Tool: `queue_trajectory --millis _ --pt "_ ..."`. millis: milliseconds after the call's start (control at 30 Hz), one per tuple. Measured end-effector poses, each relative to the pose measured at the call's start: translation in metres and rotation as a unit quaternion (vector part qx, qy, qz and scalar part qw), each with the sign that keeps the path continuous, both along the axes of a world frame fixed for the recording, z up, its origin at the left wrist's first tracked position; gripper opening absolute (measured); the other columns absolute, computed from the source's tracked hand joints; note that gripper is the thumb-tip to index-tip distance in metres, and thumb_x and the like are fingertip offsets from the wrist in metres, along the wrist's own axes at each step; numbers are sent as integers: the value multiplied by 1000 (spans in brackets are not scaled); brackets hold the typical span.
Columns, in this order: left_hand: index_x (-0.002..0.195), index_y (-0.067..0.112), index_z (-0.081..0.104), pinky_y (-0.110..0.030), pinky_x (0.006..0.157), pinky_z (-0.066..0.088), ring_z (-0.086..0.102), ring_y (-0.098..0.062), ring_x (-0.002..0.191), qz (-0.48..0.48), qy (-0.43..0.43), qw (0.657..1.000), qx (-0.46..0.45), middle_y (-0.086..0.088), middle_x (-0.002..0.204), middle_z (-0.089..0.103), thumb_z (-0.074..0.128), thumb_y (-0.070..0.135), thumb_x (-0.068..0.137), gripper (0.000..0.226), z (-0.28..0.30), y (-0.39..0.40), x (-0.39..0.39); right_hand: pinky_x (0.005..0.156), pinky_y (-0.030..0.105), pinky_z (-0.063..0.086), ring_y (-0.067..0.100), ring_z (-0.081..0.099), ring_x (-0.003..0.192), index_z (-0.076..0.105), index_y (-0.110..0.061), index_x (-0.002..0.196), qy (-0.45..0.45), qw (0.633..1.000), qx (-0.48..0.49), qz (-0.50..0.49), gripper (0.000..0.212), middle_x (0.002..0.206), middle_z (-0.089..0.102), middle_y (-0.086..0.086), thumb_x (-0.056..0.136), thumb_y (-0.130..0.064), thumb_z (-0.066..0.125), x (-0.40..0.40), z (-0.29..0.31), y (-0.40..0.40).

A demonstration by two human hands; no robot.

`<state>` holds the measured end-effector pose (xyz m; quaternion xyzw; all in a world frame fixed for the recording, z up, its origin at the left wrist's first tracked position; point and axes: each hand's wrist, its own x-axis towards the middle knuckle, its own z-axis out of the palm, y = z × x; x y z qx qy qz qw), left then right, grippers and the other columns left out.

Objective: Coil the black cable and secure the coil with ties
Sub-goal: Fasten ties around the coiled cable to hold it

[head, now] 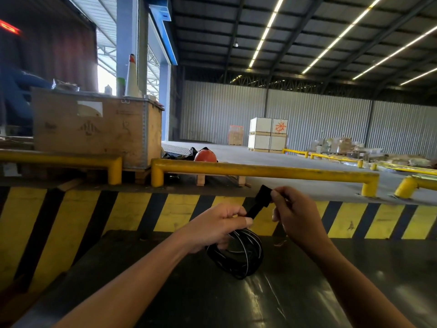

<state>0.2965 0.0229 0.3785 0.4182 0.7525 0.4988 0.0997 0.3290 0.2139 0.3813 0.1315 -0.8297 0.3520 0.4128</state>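
The black cable (pixel 238 256) hangs as a coil of several loops below my left hand (pixel 216 223), which grips the top of the coil. A flat black tie strap (pixel 257 204) runs up and to the right from my left fingers. My right hand (pixel 293 211) pinches the strap's upper end between thumb and fingers, holding it taut. Where the strap wraps the coil is hidden by my left fingers.
A dark glossy surface (pixel 307 292) lies under my arms, with a yellow-and-black striped edge (pixel 118 209) beyond it. Yellow guard rails (pixel 260 171) run across behind. A plywood crate (pixel 94 126) stands at the left, an orange helmet (pixel 205 156) beside it, stacked boxes (pixel 268 134) farther back.
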Motion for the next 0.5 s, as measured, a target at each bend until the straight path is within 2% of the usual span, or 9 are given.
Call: queue_trajectory --millis 100,167,233,333,400,500 --pt "111 19 56 -19 42 33 35 -5 41 33 -17 998 46 10 47 48 48 28 97 18 0 -8 -1 62 4 46 0 59 56 63 -11 94 38 997 57 -32 10 68 61 -9 90 -9 55 1 1 5" --pt "124 21 53 -19 41 32 33 -5 40 52 -17 995 82 11 43 47 46 28 98 28 4 -12 -2 60 4 45 -2 58 66 66 -5 96 50 990 126 -43 12 80 66 2 88 -6 58 1 -2 6" --pt "130 25 49 -19 42 31 32 -3 37 61 -14 993 100 11 39 49 44 27 99 31 8 -13 -1 67 5 39 6 59 72 67 -5 98 53 980 187 -47 14 87 70 8 86 -6 60 0 -5 3" --pt "133 31 45 -22 43 31 32 -5 39 56 -10 993 103 10 39 42 43 28 100 34 10 -8 1 67 8 39 6 58 73 69 -8 98 52 974 218 -34 15 88 72 7 86 -8 61 1 -6 -9" --pt "133 32 45 -24 44 32 34 -6 40 76 8 993 94 10 47 43 42 30 100 33 9 -5 0 66 9 43 5 61 74 70 -11 99 40 979 200 -9 15 88 74 5 87 -11 60 3 -5 -16" --pt "133 29 47 -26 48 40 49 -8 50 127 60 988 58 -4 83 57 36 34 101 34 8 -1 -1 70 31 57 11 67 76 70 -16 100 -28 990 131 51 17 86 74 3 90 -17 56 7 -1 -24"
